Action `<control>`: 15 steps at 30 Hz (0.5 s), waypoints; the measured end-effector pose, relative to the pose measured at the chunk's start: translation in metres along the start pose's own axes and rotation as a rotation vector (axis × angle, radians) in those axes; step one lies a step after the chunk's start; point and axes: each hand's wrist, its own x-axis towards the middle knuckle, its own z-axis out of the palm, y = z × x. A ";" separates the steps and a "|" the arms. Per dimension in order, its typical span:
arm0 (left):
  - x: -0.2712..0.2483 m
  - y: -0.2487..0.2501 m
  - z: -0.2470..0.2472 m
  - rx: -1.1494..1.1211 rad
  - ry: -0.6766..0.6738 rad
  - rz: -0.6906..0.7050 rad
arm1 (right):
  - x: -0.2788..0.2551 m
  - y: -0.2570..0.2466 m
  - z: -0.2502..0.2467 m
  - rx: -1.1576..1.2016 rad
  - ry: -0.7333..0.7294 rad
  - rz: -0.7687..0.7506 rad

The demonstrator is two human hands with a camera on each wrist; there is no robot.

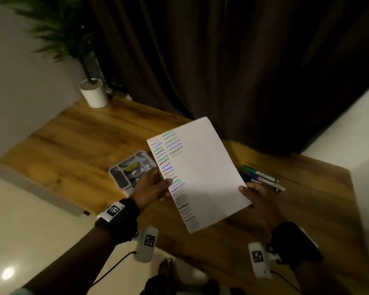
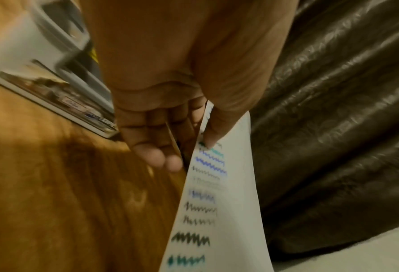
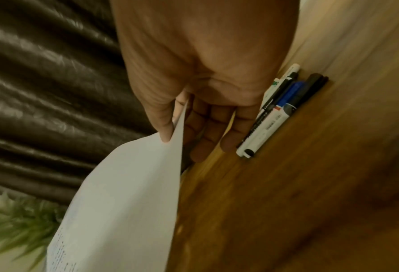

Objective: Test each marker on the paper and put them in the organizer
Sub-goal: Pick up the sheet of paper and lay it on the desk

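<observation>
Now | paper (image 1: 200, 167) pinched between left hand (image 1: 151, 186) | right hand (image 1: 258, 196)

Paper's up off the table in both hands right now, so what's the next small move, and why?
Probably lower the paper flat onto the bare table. The left hand and right hand both pinch its edges in mid-air, so neither is free to take a marker from the markers lying beside the right hand.

Matt white paper (image 1: 202, 167) is showing above a grained wooden table (image 1: 77, 145); plastic markers (image 3: 273, 114) are glinting, curtain (image 2: 333, 128) cloth shining faintly.
</observation>
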 end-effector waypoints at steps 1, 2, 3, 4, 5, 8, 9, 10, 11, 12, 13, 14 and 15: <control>-0.006 -0.004 -0.007 0.012 0.011 -0.012 | 0.003 0.006 0.005 -0.032 -0.021 0.013; -0.010 -0.008 -0.012 0.019 0.026 -0.030 | 0.003 0.014 0.008 -0.086 -0.040 0.033; -0.012 -0.013 -0.017 0.022 0.049 -0.053 | 0.004 0.023 0.011 -0.132 -0.054 0.053; -0.015 -0.019 -0.022 0.013 0.081 -0.085 | 0.004 0.032 0.012 -0.183 -0.061 0.077; -0.016 -0.025 -0.026 0.007 0.109 -0.117 | 0.005 0.041 0.014 -0.213 -0.068 0.097; -0.017 -0.037 -0.030 0.088 0.101 -0.098 | 0.004 0.051 0.018 -0.240 -0.084 0.158; -0.015 -0.041 -0.029 0.144 0.059 -0.053 | 0.003 0.052 0.020 -0.247 -0.083 0.162; -0.014 -0.044 -0.027 0.211 -0.001 -0.010 | 0.002 0.052 0.021 -0.277 -0.081 0.164; -0.012 -0.046 -0.023 0.297 -0.066 0.026 | 0.003 0.054 0.022 -0.304 -0.073 0.163; -0.010 -0.049 -0.017 0.400 -0.117 0.056 | 0.003 0.053 0.022 -0.323 -0.067 0.165; -0.008 -0.053 -0.013 0.511 -0.153 0.072 | 0.003 0.052 0.022 -0.331 -0.068 0.163; -0.004 -0.055 -0.008 0.603 -0.179 0.084 | 0.004 0.051 0.022 -0.345 -0.073 0.167; 0.002 -0.059 -0.003 0.710 -0.211 0.081 | 0.004 0.049 0.021 -0.355 -0.079 0.169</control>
